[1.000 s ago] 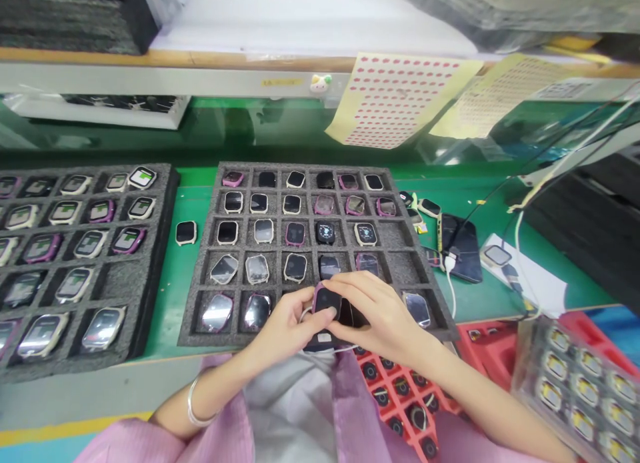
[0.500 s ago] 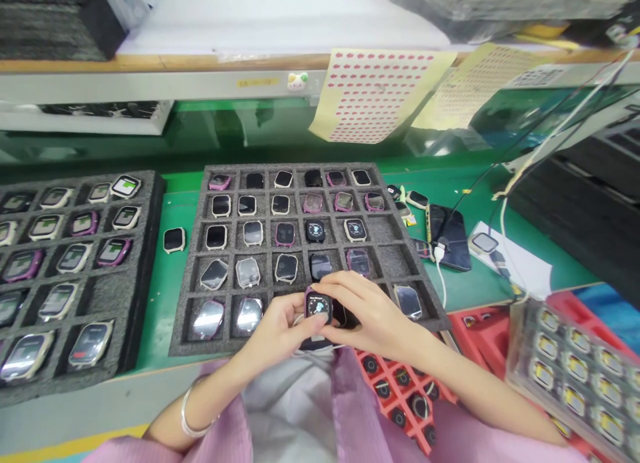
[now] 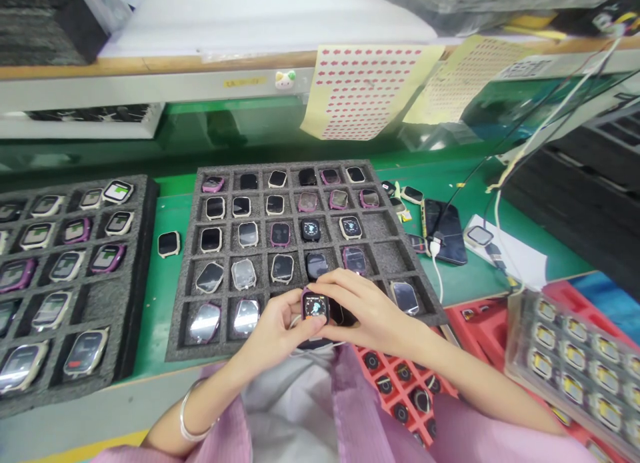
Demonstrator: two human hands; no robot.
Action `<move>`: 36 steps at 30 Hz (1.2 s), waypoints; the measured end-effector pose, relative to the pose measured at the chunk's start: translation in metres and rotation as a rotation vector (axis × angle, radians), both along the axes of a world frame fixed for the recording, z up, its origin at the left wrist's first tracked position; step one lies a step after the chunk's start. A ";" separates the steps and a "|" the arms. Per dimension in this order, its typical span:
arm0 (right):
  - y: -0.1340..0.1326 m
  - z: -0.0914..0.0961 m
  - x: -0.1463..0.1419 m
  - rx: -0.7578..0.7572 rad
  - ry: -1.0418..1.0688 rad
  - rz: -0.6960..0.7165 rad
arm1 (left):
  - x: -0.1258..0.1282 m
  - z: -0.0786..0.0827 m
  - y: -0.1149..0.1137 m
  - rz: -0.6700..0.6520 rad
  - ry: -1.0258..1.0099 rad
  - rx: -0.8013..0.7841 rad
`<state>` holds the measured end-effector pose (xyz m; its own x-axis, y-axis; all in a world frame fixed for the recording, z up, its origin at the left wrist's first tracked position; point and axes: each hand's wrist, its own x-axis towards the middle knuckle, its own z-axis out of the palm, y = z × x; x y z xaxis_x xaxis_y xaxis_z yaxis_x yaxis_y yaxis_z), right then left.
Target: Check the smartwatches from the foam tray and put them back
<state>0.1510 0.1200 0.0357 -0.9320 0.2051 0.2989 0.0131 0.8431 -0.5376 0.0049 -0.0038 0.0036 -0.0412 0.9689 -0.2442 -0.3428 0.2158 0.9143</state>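
Observation:
Both hands grip one small purple-rimmed smartwatch body (image 3: 315, 307) with a lit dial, just above the near edge of a grey foam tray (image 3: 385, 249). My left hand (image 3: 273, 333) pinches it from the left and below. My right hand (image 3: 365, 309) curls over its right side, fingers bent. The tray's pockets hold several watch bodies, some lit, some dark. A white cable runs under my hands.
A second foam tray (image 3: 113, 289) of watches lies at the left, with one loose watch (image 3: 169, 243) on the green mat between. A phone (image 3: 444, 223) with cables lies at the right. A red tray (image 3: 400, 389) and a clear blister tray (image 3: 575, 356) sit at the near right. Sticker sheets (image 3: 365, 93) hang behind.
The watch's screen, dark a second ago, now shows a lit dial. My hands have stayed together at the tray's near edge while the view shifted slightly.

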 end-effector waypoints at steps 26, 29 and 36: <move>0.060 0.018 0.050 0.303 -0.348 -0.229 | 0.001 0.000 -0.001 -0.124 -0.036 -0.045; 0.057 0.012 0.028 0.317 -0.455 -0.153 | 0.000 -0.001 -0.002 -0.092 -0.066 -0.057; 0.061 0.014 0.031 0.201 -0.358 -0.223 | 0.000 0.000 0.002 -0.028 -0.248 -0.028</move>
<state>0.1818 0.1807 0.0498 -0.9236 0.3829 0.0204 0.3607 0.8858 -0.2920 0.0050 -0.0016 0.0036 0.0500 0.9616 -0.2699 -0.5491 0.2522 0.7968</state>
